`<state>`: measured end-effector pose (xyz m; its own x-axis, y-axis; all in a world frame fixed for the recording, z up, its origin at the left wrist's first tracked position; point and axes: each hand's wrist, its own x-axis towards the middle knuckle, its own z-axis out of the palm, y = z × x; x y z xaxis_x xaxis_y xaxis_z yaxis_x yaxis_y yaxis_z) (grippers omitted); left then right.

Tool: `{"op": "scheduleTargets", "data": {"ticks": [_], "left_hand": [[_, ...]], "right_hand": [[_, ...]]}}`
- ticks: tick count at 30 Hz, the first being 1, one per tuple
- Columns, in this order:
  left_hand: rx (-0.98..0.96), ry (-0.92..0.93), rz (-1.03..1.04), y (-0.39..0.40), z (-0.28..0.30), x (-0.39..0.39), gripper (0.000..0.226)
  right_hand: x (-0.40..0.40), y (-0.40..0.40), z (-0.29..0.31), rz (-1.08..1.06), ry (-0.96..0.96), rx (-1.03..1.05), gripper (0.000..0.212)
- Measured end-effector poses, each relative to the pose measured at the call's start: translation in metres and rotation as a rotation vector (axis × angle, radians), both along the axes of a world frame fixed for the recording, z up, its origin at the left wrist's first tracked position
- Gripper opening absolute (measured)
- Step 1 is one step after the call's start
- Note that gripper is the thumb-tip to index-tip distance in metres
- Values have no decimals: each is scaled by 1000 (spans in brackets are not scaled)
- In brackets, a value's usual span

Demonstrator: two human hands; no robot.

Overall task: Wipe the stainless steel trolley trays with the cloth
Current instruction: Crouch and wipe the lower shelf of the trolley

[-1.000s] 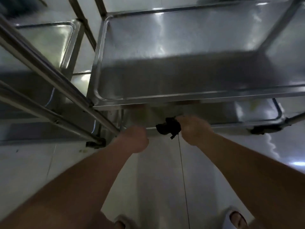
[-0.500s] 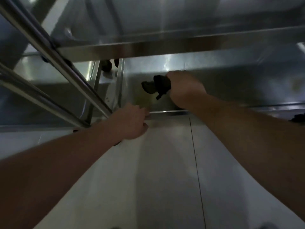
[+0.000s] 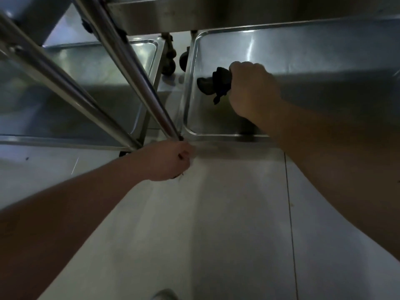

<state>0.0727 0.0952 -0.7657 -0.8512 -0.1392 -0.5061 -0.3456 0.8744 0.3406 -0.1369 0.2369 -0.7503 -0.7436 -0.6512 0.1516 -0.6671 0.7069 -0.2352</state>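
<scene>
A person is bending low beside a stainless steel trolley, reaching both bare arms toward its shallow rectangular bottom tray [image 3: 324, 50]. The right hand [image 3: 252, 87] is closing its curled fingers around a bunched dark cloth [image 3: 217, 83], holding it over the tray's floor near the left edge, about midway between the near and far corners. Whether the cloth is actually touching the steel is unclear in the dim light. The left hand [image 3: 171, 160] is gripping the trolley at the tray's near left corner, where two slanted steel tubes [image 3: 134, 83] meet the frame; its fingers are curling out of sight underneath.

The cloth is wadded into a lump with no clear long axis; it is sticking out leftward from the fist, toward the tray's left rim, with a small tail hanging toward the near edge.

Likely risks: the balled cloth is probably covering little surface, so strokes may be leaving streaks or missing the corners. The upper shelf [image 3: 194, 16] is hanging close overhead, so a careless sweep could knock the knuckles. The trolley is standing on castor wheels [image 3: 170, 63], so hard pushing could roll it away.
</scene>
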Motion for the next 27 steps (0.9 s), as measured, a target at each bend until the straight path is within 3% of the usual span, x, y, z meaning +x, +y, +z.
{"op": "scheduleTargets", "data": {"ticks": [4,7,9,12,13,16,17,21,24,27], "left_hand": [[102,-122,152,-31,1,10,24],[154,-65,378,-55,3,12,21],[199,62,468,-60,4,10,41],[298,453,597,-49,2,-1,60],[349,581,624,-42,-1,-7,58],[684,898,763,-19,-7,-30,15],[759,963,825,-15,-8,-36,10],[698,1057,854,-13,-19,-46,28],[726,1070,877,-13,-20,-47,32],[777,1095,890,-11,-21,-48,28]], "right_hand": [[-4,-26,-8,8,-12,-78,32],[-2,-44,-19,70,-68,-110,36],[5,-54,-31,174,-252,-50,50],[26,-59,-54,323,-498,204,65],[34,-55,-62,358,-465,252,65],[54,-27,-79,565,-243,287,60],[54,-16,-82,598,-257,270,58],[28,19,-84,584,-404,193,61],[-9,19,-87,563,-299,195,56],[-52,-22,-89,321,-218,180,63]]}}
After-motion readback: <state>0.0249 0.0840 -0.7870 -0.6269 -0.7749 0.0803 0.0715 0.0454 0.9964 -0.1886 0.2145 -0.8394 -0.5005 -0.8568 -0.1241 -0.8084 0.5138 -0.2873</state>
